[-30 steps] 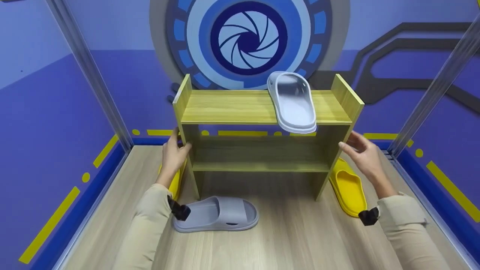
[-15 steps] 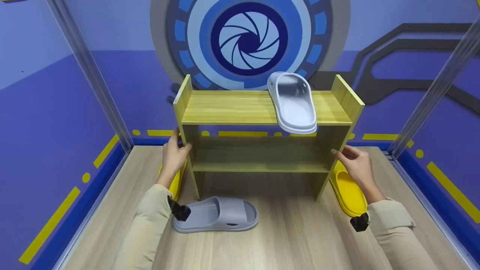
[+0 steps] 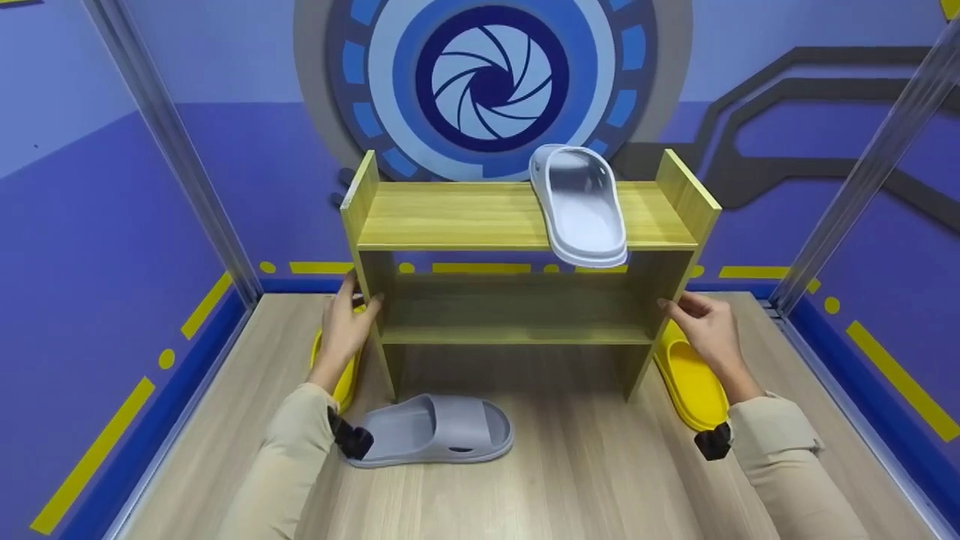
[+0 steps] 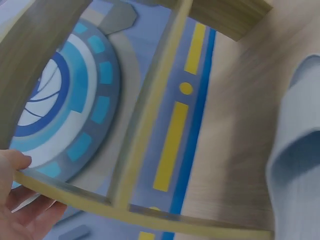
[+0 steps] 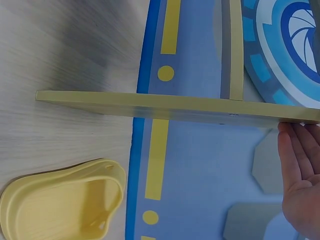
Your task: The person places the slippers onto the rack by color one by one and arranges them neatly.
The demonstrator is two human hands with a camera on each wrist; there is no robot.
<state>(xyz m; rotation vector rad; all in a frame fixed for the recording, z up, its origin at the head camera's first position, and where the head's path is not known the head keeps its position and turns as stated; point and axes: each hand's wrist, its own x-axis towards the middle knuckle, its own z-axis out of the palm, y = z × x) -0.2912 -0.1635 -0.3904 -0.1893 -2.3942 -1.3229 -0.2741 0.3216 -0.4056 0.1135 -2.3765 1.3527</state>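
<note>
Floor (image 3: 577,480) — grey slipper (image 3: 459,427) before rack (image 3: 457,214), yellow shoes (image 3: 696,386) flanking — left hand (image 3: 346,330), right hand (image 3: 711,334) pinching rack.

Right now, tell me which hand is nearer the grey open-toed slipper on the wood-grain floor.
Left. The left hand grips the yellowish wooden rack beyond the heel end of the slipper; the right hand holds the rack's opposite side, farther right.

The left hand (image 3: 343,334) hides much of the left yellow shoe (image 3: 348,382), and the right hand (image 3: 711,331) covers part of the far end of the right yellow shoe (image 3: 694,382). A black device (image 3: 355,441) overlaps the left end of the grey slipper (image 3: 454,427). The wrist views crop both hands and the wooden rack (image 3: 450,214).
</note>
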